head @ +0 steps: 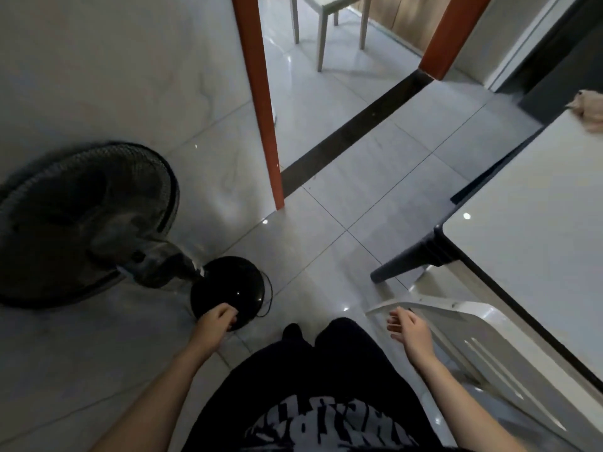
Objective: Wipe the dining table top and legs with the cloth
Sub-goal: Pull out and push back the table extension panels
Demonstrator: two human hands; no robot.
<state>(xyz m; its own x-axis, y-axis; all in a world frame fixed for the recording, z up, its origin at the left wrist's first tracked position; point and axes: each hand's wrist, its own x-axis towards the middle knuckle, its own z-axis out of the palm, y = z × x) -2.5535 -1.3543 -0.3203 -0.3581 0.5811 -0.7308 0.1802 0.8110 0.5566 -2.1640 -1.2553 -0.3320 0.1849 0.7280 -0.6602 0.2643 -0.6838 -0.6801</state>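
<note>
A pale tiled floor fills the view. One white tabletop runs from three to five o'clock, with one dark leg showing at its near corner. One black standing fan sits at nine o'clock. One white chair stands at five o'clock beside the tabletop, and a second chair at twelve. Two hands, left and right, hang well apart near six, fingers loosely curled, holding nothing. One beige cloth lies on the tabletop at two o'clock.
</note>
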